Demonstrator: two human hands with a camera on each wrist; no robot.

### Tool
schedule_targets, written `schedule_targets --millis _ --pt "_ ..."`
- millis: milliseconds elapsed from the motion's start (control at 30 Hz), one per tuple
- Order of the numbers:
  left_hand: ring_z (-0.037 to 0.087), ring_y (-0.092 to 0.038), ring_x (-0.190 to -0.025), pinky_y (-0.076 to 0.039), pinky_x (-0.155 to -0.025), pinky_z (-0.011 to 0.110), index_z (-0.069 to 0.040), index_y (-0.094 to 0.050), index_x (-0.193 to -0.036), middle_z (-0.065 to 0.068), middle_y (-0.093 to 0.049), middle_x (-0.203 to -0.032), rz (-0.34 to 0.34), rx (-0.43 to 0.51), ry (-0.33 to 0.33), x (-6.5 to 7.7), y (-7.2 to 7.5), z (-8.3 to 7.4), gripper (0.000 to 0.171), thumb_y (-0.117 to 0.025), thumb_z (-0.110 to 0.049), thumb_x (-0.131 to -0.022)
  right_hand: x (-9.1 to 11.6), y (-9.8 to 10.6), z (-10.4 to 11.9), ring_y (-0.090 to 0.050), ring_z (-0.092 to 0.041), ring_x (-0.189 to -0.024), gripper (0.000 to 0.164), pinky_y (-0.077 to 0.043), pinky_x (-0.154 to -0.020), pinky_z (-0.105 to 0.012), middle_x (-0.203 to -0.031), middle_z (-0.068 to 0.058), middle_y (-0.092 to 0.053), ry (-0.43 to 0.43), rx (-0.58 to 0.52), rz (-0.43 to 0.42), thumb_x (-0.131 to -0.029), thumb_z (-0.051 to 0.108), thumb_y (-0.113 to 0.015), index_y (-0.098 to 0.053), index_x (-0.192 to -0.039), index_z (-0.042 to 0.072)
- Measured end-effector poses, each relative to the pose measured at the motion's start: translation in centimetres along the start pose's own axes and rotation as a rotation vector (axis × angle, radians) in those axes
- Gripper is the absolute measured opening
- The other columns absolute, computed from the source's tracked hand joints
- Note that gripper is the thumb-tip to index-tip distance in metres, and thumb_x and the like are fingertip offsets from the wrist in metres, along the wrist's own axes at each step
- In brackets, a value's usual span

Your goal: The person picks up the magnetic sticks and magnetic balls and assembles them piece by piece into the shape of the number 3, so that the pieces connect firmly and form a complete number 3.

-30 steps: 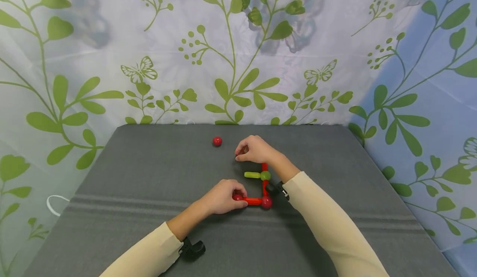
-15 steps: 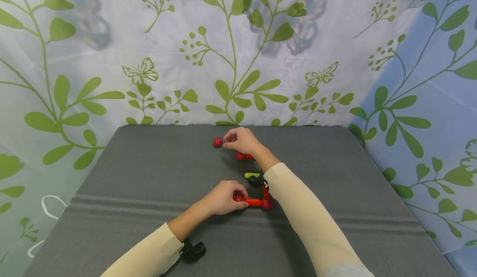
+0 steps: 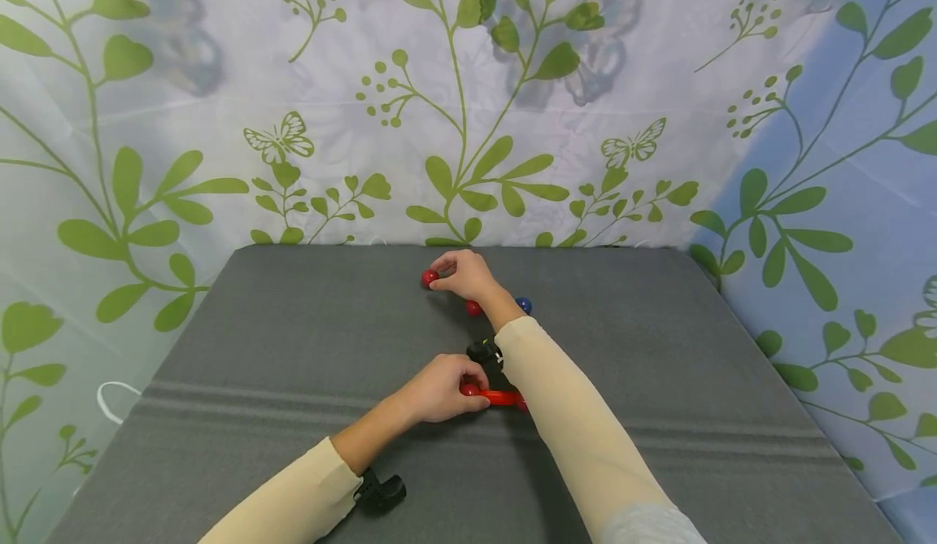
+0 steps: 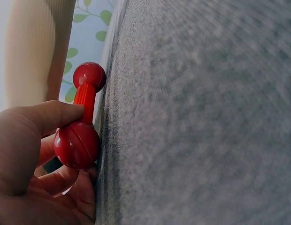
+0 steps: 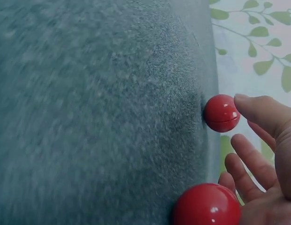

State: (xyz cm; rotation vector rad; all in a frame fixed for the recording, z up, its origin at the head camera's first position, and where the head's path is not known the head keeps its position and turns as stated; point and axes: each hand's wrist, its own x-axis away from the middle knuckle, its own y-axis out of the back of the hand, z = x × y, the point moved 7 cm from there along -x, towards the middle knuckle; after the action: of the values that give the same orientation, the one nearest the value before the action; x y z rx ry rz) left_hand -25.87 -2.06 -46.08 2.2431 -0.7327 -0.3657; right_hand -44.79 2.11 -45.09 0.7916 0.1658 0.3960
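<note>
My left hand (image 3: 442,388) pinches a red ball (image 4: 79,146) where it joins a ribbed red rod (image 3: 499,398). A second red ball (image 4: 89,76) sits at the rod's other end. Farther back, my right hand (image 3: 464,274) has its thumb and forefinger on a loose red ball (image 3: 429,279), which rests on the table; the other fingers are spread in the right wrist view. Under my right forearm, another red ball (image 3: 473,307) and a blue ball (image 3: 524,305) show on either side. The sleeve and wrist camera hide the parts between.
A grey cloth covers the table (image 3: 293,324), with a crease across its front half. Behind and beside it hangs a leaf-patterned curtain (image 3: 351,137). A white cord (image 3: 110,402) loops at the left edge.
My right hand has moved back and left, away from the red ball on the joined pieces, to the loose red ball. The blue ball has come into sight. My left hand keeps its place.
</note>
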Motion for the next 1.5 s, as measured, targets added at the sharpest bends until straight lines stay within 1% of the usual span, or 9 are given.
schedule_targets --millis 233,433,733,833,1000,1167,1267,1367,1500 --pt "0.006 -0.051 -0.069 -0.044 -0.061 0.021 -0.015 -0.076 -0.091 -0.006 -0.064 -0.079 -0.004 0.004 -0.004 -0.1 0.1 0.0 0.008 -0.079 -0.021 -0.088 -0.6 -0.5 -0.9 -0.063 -0.025 -0.121 0.040 -0.053 -0.097 -0.043 -0.126 -0.004 -0.072 -0.063 -0.035 -0.012 -0.086 0.028 -0.084 -0.072 -0.123 0.020" --pt "0.006 -0.051 -0.070 -0.045 -0.062 0.021 -0.017 -0.077 -0.092 -0.005 -0.065 -0.081 -0.003 -0.005 0.001 0.0 0.1 0.1 0.007 -0.080 -0.022 -0.088 -1.2 -0.9 -1.6 -0.062 -0.027 -0.123 0.043 -0.051 -0.101 -0.043 -0.129 -0.005 -0.072 -0.088 -0.020 0.004 -0.085 0.030 -0.085 -0.072 -0.125 0.021" --pt "0.006 -0.051 -0.070 -0.045 -0.062 0.021 -0.018 -0.078 -0.093 -0.006 -0.066 -0.080 -0.010 -0.004 -0.008 -0.1 0.1 0.0 0.006 -0.079 -0.021 -0.088 -1.7 -1.0 -1.5 -0.066 -0.024 -0.111 0.045 -0.051 -0.099 -0.043 -0.123 -0.004 -0.073 -0.091 -0.009 0.051 -0.085 0.029 -0.085 -0.071 -0.127 0.020" --pt "0.007 -0.051 -0.070 -0.045 -0.062 0.021 -0.018 -0.078 -0.093 -0.007 -0.065 -0.080 -0.007 -0.001 -0.003 -0.1 0.1 0.0 0.006 -0.079 -0.021 -0.088 -1.8 -1.0 -1.4 -0.065 -0.022 -0.109 0.043 -0.051 -0.097 -0.040 -0.122 -0.002 -0.073 -0.093 0.016 0.049 -0.086 0.030 -0.084 -0.072 -0.126 0.021" --pt "0.006 -0.051 -0.070 -0.045 -0.062 0.021 -0.018 -0.077 -0.093 -0.006 -0.065 -0.080 -0.006 -0.007 0.001 -0.1 0.1 0.1 0.006 -0.079 -0.021 -0.088 -1.7 -0.9 -1.4 -0.065 -0.021 -0.107 0.040 -0.053 -0.093 -0.038 -0.119 -0.002 -0.074 -0.100 0.017 0.043 -0.086 0.030 -0.084 -0.073 -0.123 0.019" --pt "0.006 -0.051 -0.069 -0.045 -0.061 0.021 -0.017 -0.077 -0.092 -0.004 -0.064 -0.081 -0.004 -0.003 0.001 -0.1 0.0 0.1 0.006 -0.079 -0.021 -0.088 -1.2 -0.4 -1.3 -0.064 -0.022 -0.107 0.039 -0.053 -0.092 -0.040 -0.116 -0.002 -0.072 -0.078 0.005 0.022 -0.085 0.033 -0.085 -0.074 -0.120 0.019" --pt "0.006 -0.051 -0.069 -0.044 -0.061 0.021 -0.017 -0.077 -0.092 -0.004 -0.064 -0.081 0.001 -0.004 0.003 0.0 0.0 0.1 0.006 -0.079 -0.021 -0.088 -0.8 -0.1 -1.2 -0.064 -0.022 -0.107 0.039 -0.053 -0.090 -0.040 -0.116 -0.002 -0.071 -0.055 -0.020 0.017 -0.085 0.035 -0.084 -0.074 -0.121 0.020" --pt "0.005 -0.050 -0.069 -0.043 -0.061 0.021 -0.017 -0.077 -0.092 -0.005 -0.063 -0.081 0.002 -0.009 0.001 0.0 0.0 0.0 0.006 -0.079 -0.021 -0.088 -0.1 0.2 -0.9 -0.065 -0.021 -0.107 0.040 -0.054 -0.089 -0.040 -0.114 -0.001 -0.072 -0.019 -0.050 0.022 -0.086 0.036 -0.083 -0.073 -0.121 0.020" --pt "0.006 -0.049 -0.068 -0.042 -0.061 0.021 -0.017 -0.077 -0.091 -0.005 -0.063 -0.081 0.001 -0.028 -0.024 -0.1 0.0 -0.1 0.005 -0.079 -0.021 -0.088 1.1 0.6 -0.4 -0.066 -0.020 -0.108 0.041 -0.054 -0.092 -0.041 -0.112 0.000 -0.073 0.032 -0.079 0.028 -0.086 0.036 -0.083 -0.073 -0.122 0.019"
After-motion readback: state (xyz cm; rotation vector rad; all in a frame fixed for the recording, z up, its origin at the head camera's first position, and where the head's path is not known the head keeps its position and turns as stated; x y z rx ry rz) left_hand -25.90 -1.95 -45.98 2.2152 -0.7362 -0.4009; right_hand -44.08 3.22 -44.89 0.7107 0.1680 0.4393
